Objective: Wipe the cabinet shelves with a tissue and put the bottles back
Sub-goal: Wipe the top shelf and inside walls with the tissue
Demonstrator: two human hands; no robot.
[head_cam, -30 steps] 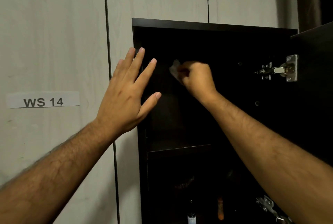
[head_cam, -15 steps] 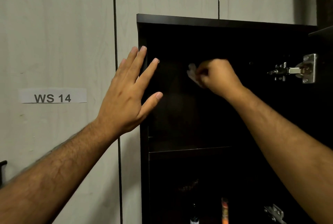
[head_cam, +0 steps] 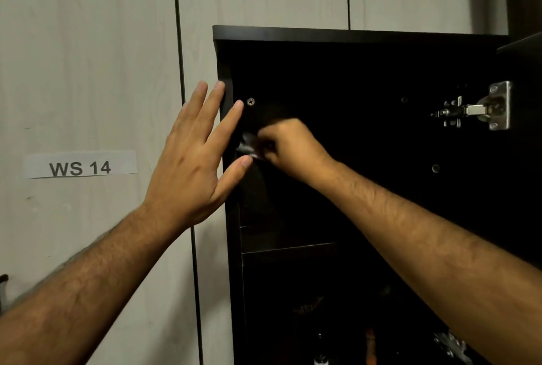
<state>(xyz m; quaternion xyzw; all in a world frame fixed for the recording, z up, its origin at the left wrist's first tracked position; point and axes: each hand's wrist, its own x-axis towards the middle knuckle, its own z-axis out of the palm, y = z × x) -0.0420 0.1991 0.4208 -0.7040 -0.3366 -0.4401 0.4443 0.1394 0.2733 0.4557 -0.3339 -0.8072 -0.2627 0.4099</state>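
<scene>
While pinched — tissue [head_cam: 247, 146] in right hand [head_cam: 289, 149].

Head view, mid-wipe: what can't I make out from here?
- tissue: mostly hidden by the right hand gripping it; blurred.
- Upper compartment of the cabinet: too dark to tell whether it is clean.
- Lower shelf items: dim, cut off by the bottom edge; I cannot identify them.
- Lower hinge: partly behind the right forearm.
- left hand: fingers straight at the cabinet's side edge; contact unclear.

pale wood-grain wall panels [head_cam: 88, 56], "ws 14" label [head_cam: 79, 164], dim light
</scene>
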